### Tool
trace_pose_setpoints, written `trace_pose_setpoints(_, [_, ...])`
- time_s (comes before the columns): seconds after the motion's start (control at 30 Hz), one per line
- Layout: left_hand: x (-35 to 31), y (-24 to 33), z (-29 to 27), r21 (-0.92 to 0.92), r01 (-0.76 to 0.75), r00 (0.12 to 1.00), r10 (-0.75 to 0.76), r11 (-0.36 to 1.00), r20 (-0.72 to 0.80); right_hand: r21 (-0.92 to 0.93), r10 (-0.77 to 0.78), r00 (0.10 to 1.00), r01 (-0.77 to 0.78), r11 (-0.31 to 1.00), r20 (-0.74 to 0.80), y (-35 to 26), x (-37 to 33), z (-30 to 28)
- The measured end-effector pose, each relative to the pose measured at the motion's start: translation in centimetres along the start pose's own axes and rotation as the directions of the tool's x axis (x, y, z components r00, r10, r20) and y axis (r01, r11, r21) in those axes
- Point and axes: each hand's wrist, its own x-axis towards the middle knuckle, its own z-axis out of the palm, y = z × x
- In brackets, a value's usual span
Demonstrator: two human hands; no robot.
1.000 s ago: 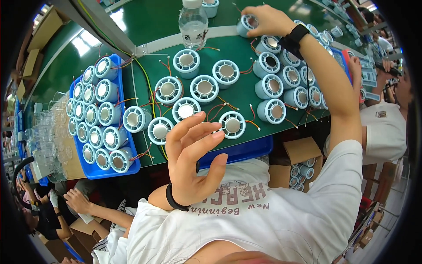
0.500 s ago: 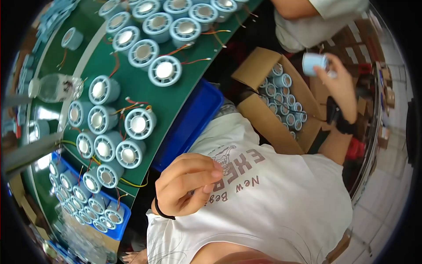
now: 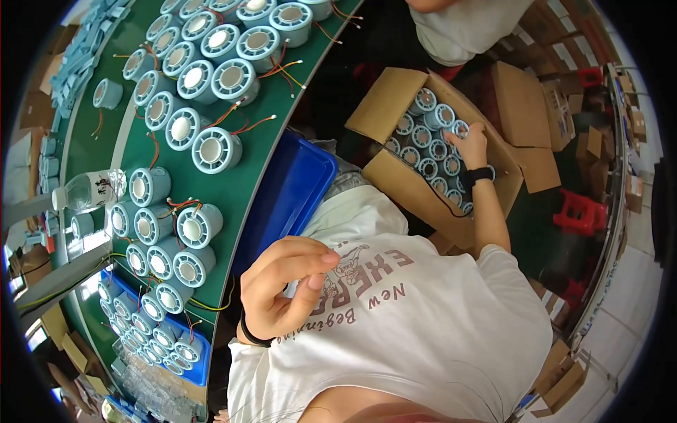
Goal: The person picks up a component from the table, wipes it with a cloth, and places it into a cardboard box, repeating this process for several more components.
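My right hand (image 3: 471,146) is down inside an open cardboard box (image 3: 395,173), its fingers around a light blue cylindrical motor-like unit (image 3: 459,129). More such blue cylinders (image 3: 428,168) stand packed together in the box, slotted ends up. In front of my white shirt hangs my left hand (image 3: 285,289), loosely curled with a gap between thumb and forefinger and nothing visible in it. On the green table (image 3: 257,144) at left stand many like units (image 3: 216,149), with silver discs on top and thin coloured wires trailing from them.
A blue tray (image 3: 282,194) juts from the table edge between me and the table. Another blue tray (image 3: 202,359) holds several units at lower left. A clear bottle (image 3: 90,190) lies near a grey metal bar (image 3: 67,261). A red stool (image 3: 580,211) stands at far right.
My right hand has moved left and down into the box with the blue unit, from beyond its right side. My left thumb and forefinger have parted slightly. The whole view has shifted.
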Motion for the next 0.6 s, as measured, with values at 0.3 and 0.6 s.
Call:
trace_pose_setpoints(0.3, [-0.6, 1.2, -2.2, 0.041, 0.044, 0.999, -0.044, 0.998, -0.024, 0.492, -0.373, 0.928, 0.319, 0.810, 0.014, -31.2, -2.4, -13.9])
trace_pose_setpoints(0.6, [-4.2, 2.3, -5.1, 0.036, 0.048, 0.976, -0.039, 0.998, -0.215, 0.255, -0.956, -0.062, 0.967, 0.014, 0.288, -67.8, 4.7, -2.0])
